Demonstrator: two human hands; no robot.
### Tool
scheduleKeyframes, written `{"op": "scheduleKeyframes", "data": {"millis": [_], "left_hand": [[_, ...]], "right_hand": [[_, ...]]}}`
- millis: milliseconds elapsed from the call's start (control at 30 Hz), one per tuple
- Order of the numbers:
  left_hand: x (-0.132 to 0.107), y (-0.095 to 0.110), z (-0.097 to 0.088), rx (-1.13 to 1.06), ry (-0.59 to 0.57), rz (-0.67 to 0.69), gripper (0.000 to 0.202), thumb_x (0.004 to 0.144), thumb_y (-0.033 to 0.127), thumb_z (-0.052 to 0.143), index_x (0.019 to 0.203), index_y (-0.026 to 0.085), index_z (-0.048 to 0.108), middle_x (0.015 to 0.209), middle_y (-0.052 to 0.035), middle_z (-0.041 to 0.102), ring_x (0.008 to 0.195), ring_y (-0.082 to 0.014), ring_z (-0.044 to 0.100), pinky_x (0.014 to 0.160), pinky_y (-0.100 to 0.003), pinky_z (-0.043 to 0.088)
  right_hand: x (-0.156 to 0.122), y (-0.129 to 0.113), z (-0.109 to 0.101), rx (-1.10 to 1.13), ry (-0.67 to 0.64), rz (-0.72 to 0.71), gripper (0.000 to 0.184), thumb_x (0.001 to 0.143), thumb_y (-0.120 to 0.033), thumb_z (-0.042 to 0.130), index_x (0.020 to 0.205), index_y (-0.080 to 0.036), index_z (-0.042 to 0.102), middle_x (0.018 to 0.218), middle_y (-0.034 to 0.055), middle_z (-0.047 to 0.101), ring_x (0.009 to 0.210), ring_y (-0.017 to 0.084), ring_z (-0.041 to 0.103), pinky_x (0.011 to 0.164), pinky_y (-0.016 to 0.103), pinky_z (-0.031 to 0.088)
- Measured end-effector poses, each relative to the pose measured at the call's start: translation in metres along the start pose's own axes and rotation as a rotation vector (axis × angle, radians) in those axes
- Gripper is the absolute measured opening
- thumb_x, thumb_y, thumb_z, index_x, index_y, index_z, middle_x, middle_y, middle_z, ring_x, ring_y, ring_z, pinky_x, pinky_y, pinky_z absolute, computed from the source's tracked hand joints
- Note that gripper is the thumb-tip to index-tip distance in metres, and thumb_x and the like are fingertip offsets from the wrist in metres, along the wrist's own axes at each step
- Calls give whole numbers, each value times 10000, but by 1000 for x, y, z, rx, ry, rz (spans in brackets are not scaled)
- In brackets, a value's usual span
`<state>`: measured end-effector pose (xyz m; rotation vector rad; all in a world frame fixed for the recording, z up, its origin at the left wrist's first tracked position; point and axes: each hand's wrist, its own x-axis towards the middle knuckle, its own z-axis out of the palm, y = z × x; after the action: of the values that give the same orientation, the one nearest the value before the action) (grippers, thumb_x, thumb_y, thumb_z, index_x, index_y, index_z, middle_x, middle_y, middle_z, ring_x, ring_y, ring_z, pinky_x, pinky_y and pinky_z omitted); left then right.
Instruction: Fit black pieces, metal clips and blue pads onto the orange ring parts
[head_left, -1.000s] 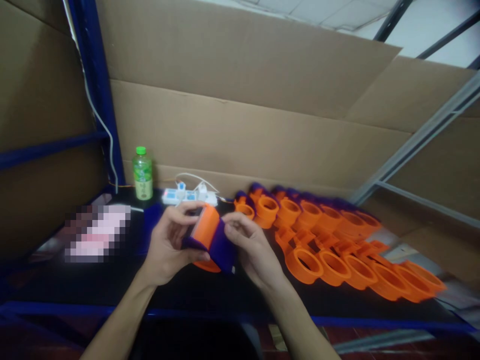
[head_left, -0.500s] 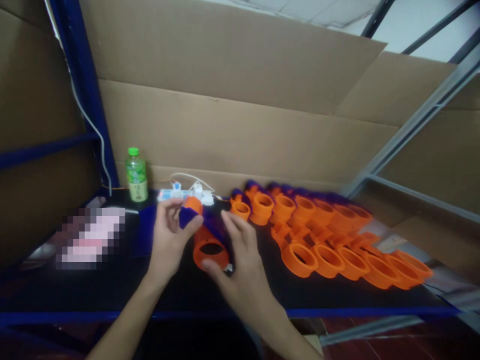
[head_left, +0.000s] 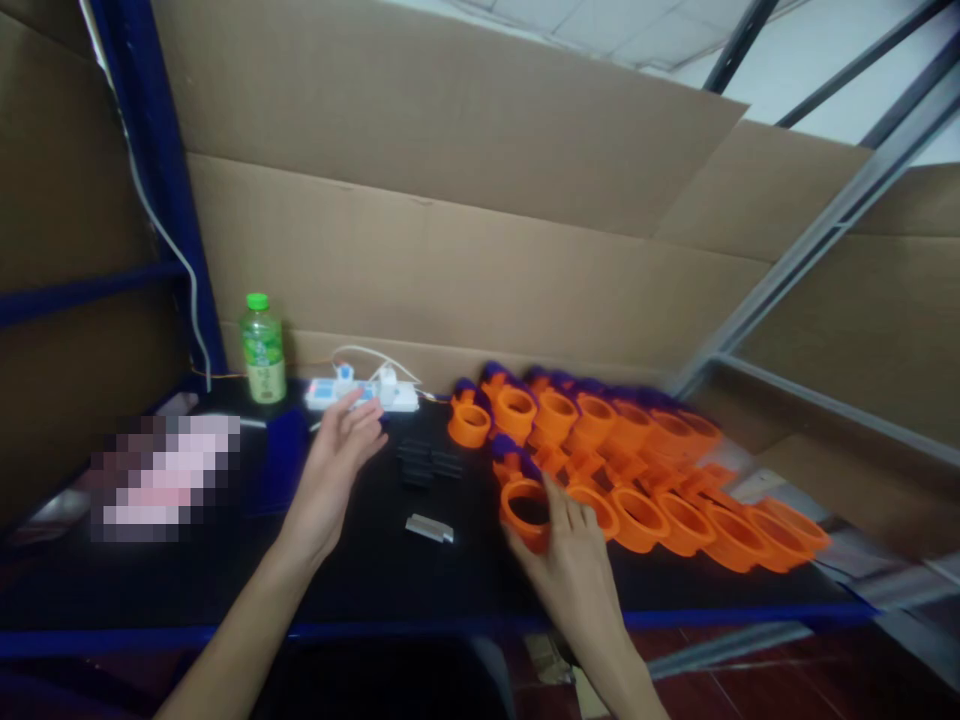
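Observation:
My right hand [head_left: 574, 540] grips an orange ring-shaped plastic part [head_left: 523, 535] with a dark purple-blue piece at its upper end. It holds the part at the left end of the front row of similar orange rings [head_left: 637, 515]. With nothing in it, my left hand [head_left: 349, 440] hovers over the black tabletop, fingers apart and a little curled. To its right lie some black ribbed pieces [head_left: 429, 463]. A small silver-grey utility knife or similar flat tool [head_left: 430, 528] lies nearer the front, between the hands.
Behind the front row stands a back row of orange parts [head_left: 556, 415] with dark tops. A white power strip [head_left: 405, 397] with plugs and a green-capped bottle [head_left: 264, 350] are at the back. Cardboard panels [head_left: 465, 240] wall the table, and a blurred pink patch [head_left: 169, 475] is at left.
The orange part has moved from between both hands to the right, carried in my right hand to the front row. My left hand has let go. The black pieces are now uncovered.

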<state>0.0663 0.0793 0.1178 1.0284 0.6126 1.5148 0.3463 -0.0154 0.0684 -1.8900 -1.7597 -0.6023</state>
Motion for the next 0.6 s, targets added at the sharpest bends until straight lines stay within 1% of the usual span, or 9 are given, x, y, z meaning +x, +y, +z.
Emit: {"op": "scheduleKeyframes", "data": {"millis": [67, 133, 200, 267, 300, 333, 433, 500, 600], "left_hand": [[0, 1, 0, 2, -22, -19, 432, 880, 374, 704, 1286, 278, 593, 1338, -117, 632, 1305, -286, 566, 1046, -498, 496], [-2, 1, 2, 18, -49, -32, 392, 873, 361, 710, 1239, 260, 614, 1306, -113, 650, 1270, -283, 591, 1021, -486, 519], [-2, 1, 4, 41, -62, -31, 376, 855, 337, 728, 1206, 250, 623, 1283, -108, 661, 1244, -281, 608, 1007, -484, 530], [-3, 1, 4, 68, -67, -19, 390, 830, 310, 754, 1191, 246, 624, 1269, -102, 668, 1237, -280, 613, 1017, -487, 523], [-3, 1, 4, 81, -71, -15, 391, 821, 304, 764, 1183, 243, 628, 1264, -100, 671, 1237, -279, 613, 1024, -489, 517], [-3, 2, 4, 91, -78, -12, 381, 820, 304, 766, 1172, 240, 633, 1260, -99, 673, 1236, -280, 613, 1027, -489, 515], [-4, 4, 3, 99, -99, -11, 322, 847, 329, 742, 1140, 231, 651, 1250, -99, 678, 1226, -280, 620, 1002, -478, 535], [-4, 4, 3, 99, -103, -11, 291, 868, 346, 720, 1127, 227, 661, 1242, -100, 682, 1214, -278, 628, 978, -463, 551], [-4, 4, 3, 116, -119, -18, 262, 883, 361, 700, 1104, 223, 675, 1226, -101, 692, 1198, -276, 639, 957, -446, 563]], "right_hand": [[-1, 8, 8, -71, -22, 19, 712, 938, -511, 506, 1495, -84, 386, 1362, 223, 589, 1115, 385, 547, 935, 530, 472], [-2, 10, 12, -135, -18, 32, 724, 943, -552, 473, 1498, -92, 395, 1428, 228, 546, 1157, 412, 521, 942, 558, 445], [-1, 12, 11, -168, -9, 24, 730, 952, -583, 430, 1501, -102, 403, 1512, 230, 462, 1223, 432, 482, 963, 581, 416], [0, 18, 4, -162, -3, 17, 704, 970, -576, 384, 1509, -122, 402, 1561, 215, 402, 1288, 426, 447, 987, 581, 399], [1, 24, 0, -149, -1, 23, 675, 983, -554, 361, 1512, -137, 402, 1559, 201, 412, 1304, 413, 442, 994, 572, 397], [2, 31, -4, -133, -4, 30, 638, 995, -522, 342, 1509, -151, 410, 1533, 187, 454, 1301, 397, 452, 996, 560, 399], [1, 60, -13, -106, -60, 28, 530, 999, -388, 320, 1452, -163, 481, 1327, 155, 647, 1210, 356, 533, 982, 531, 408], [-3, 78, -12, -109, -135, -20, 497, 964, -299, 345, 1406, -157, 525, 1239, 136, 700, 1177, 341, 566, 993, 526, 402], [-7, 95, -2, -113, -207, -97, 535, 897, -224, 399, 1414, -148, 517, 1234, 127, 710, 1188, 327, 579, 1039, 535, 378]]}}
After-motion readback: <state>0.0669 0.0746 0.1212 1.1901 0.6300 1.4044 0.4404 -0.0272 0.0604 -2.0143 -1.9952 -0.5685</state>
